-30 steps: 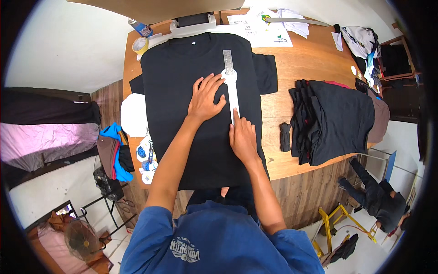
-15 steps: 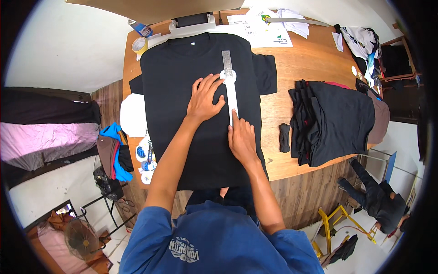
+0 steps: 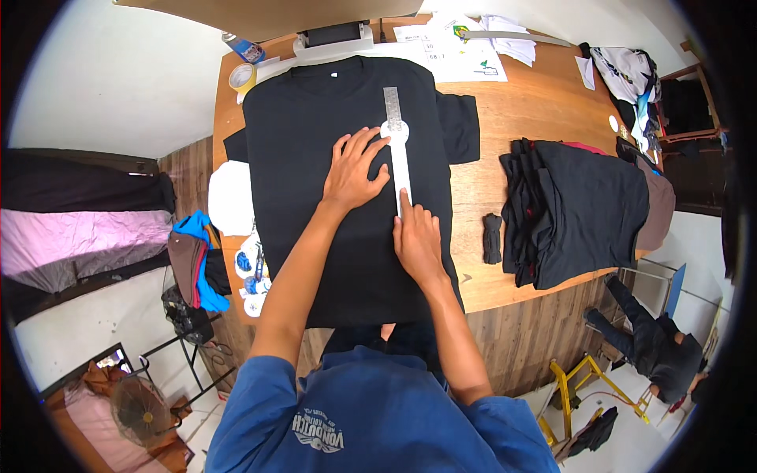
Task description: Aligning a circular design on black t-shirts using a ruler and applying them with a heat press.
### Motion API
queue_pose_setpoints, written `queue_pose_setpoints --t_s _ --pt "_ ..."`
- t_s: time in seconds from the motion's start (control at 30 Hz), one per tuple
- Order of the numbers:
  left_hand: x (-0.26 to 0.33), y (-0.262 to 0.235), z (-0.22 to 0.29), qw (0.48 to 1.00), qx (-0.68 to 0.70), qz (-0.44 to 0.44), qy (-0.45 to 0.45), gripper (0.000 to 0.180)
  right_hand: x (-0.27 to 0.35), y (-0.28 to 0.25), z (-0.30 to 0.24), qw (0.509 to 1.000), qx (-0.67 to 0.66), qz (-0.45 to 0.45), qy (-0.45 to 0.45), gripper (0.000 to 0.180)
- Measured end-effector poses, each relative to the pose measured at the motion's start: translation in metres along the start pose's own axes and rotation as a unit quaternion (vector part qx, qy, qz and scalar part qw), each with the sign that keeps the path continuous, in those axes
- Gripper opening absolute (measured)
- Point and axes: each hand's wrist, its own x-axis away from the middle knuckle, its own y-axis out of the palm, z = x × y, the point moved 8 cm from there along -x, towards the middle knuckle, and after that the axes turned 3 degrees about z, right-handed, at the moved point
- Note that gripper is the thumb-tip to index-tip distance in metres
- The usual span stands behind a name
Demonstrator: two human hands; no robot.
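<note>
A black T-shirt [image 3: 315, 260] lies spread flat on the table, collar at the far side. On its right chest area, a steel ruler [image 3: 400, 169] lies lengthwise over a round white disc [image 3: 385, 128]. My left hand [image 3: 355, 173] rests on the shirt with fingers spread, its fingertips touching the disc's left edge and the ruler beside it. At the ruler's near end, my right hand [image 3: 419, 240] has its index finger stretched along the metal, thumb at the left edge and the other fingers curled; the ruler's end is hidden there.
Folded black garments [image 3: 587, 213] are piled at the right, beside a small rolled black cloth [image 3: 492, 238]. Tape [image 3: 242, 78], a spray can [image 3: 243, 47] and printed sheets [image 3: 465, 59] lie along the back. A person [image 3: 662, 347] is beyond the table at the lower right.
</note>
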Motion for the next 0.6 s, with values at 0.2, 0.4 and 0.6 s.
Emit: queue_pose_setpoints --t_s 0.2,0.4,0.6 --pt "0.0 -0.005 -0.002 0.999 0.023 0.029 -0.011 0.052 -0.002 -0.01 0.001 0.998 -0.054 0.003 0.018 0.05" --pt "0.009 -0.03 0.003 0.992 0.038 0.12 -0.001 0.049 -0.004 -0.042 0.01 0.99 -0.133 0.029 0.039 0.049" --pt "0.029 -0.043 -0.01 0.981 0.03 0.123 -0.144 0.046 0.027 -0.086 0.025 0.987 -0.128 -0.021 -0.094 0.046"
